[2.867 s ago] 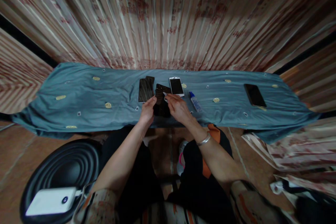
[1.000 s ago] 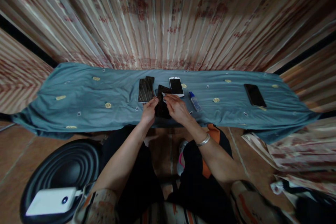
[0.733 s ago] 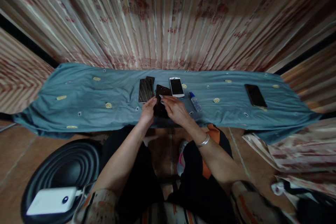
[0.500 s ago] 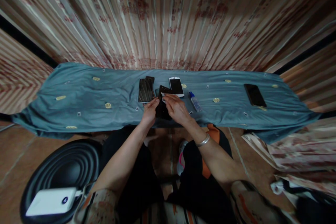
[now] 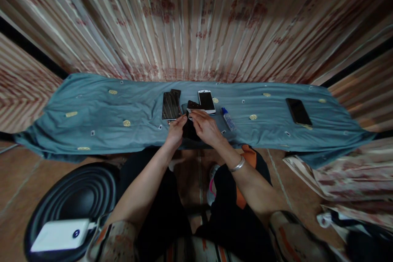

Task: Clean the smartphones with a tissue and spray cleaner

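My left hand (image 5: 177,128) is closed on the left edge of a black phone (image 5: 190,131), held just above the cloth near its front edge. In my right hand (image 5: 205,126) a small pale cloth (image 5: 190,112) is pinched and pressed against the phone's dark face, where small light specks show. My right hand hides part of the phone. Beyond it lies a white-framed phone (image 5: 206,101) with a dark screen. Dark phones (image 5: 170,105) lie overlapped to the left. A small clear bottle with a blue cap (image 5: 227,118) lies right of my right hand.
A teal patterned cloth (image 5: 98,123) covers the long table. Another black phone (image 5: 298,111) lies far right. A pleated curtain (image 5: 190,28) hangs behind. At lower left, a white power bank (image 5: 59,235) with a cable rests on a black ridged stool (image 5: 73,188).
My right hand has shifted slightly with the pale cloth over the phone's face. My left hand keeps its hold, and the other phones and the bottle stay put.
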{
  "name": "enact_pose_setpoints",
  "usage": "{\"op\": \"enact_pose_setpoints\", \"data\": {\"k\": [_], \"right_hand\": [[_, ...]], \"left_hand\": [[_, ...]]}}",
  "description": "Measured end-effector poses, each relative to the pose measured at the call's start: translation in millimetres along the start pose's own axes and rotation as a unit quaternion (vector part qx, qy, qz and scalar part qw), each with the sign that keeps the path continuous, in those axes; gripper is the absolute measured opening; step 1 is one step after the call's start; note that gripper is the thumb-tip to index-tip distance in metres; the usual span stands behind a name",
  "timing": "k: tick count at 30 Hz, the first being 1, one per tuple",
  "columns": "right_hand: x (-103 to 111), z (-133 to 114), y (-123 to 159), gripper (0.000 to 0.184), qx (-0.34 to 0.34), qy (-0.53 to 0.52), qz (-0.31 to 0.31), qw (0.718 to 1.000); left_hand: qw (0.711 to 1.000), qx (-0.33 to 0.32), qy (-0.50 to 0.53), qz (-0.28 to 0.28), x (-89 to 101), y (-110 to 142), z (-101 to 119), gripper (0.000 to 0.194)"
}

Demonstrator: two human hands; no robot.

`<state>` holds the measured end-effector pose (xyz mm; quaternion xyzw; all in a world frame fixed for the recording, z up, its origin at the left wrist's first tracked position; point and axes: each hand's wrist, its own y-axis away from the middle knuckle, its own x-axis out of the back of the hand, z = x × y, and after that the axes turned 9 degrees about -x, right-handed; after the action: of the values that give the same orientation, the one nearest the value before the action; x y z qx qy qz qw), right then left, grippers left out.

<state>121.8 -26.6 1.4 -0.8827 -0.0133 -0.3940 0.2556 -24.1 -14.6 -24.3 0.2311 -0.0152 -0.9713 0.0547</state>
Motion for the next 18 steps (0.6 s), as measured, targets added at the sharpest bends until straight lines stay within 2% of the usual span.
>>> {"op": "enact_pose_setpoints", "data": {"k": [4,11,18], "right_hand": [[-1.8,1.0,0.4,0.036,-0.003,-0.001,0.003,1.000],[-1.1,-10.9,0.1,0.037,0.016,-0.012,-0.021,1.000],[-0.6,-11.0,-5.4,0.038,-0.005,-0.007,-0.014,1.000]], "left_hand": [[1.000,0.002,0.001,-0.015,-0.7,1.0,-0.3,0.032],[0.999,-0.038,-0.017,-0.025,4.8,-3.6,3.1,0.028],[0.999,-0.034,-0.013,-0.036,-1.3,1.1,3.5,0.029]]}}
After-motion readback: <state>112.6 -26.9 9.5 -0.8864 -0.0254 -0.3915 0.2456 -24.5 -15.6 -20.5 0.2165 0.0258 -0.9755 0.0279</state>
